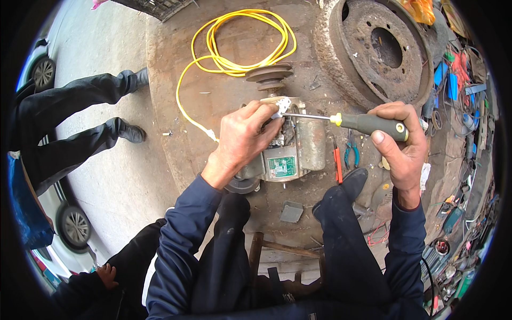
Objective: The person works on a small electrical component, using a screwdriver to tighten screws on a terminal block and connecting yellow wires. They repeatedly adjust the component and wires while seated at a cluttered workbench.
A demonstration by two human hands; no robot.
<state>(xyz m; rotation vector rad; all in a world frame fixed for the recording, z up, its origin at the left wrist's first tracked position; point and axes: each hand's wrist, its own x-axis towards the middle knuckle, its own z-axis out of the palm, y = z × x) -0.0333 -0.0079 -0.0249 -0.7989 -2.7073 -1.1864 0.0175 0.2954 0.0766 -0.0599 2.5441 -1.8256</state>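
Closest in, there are the person's own dark trousers and a black shoe (349, 184) planted right by the work, plus a small grey cover plate (292, 212) lying loose on the rusty round table (176, 106).

Then the main bit: a small electric motor (290, 146) lies on its side in the middle of that table, pulley (270, 74) end pointing away. The left hand (242, 138) is clamped over the top of the housing, fingers curled down tight around the terminal area, pinning a little white piece there. The right hand (400, 141) is wrapped fully closed round the green-and-yellow handle of a screwdriver (368, 124), shaft running level to the left with the tip in at the terminal box under the left fingers.

My take: that motor is heavy, rigid metal, so it won't skid much, but it's round and could roll, so a palm over the body is the right hold. The wiring and terminals look like the delicate bit, so keep off those.

Just beside it lie red-handled and blue-handled pliers (346, 154). Farther out, a yellow cable (240, 40) coils past the pulley, and a big rusty brake drum (376, 48) sits top right. Off to the left stand somebody else's legs (80, 114).
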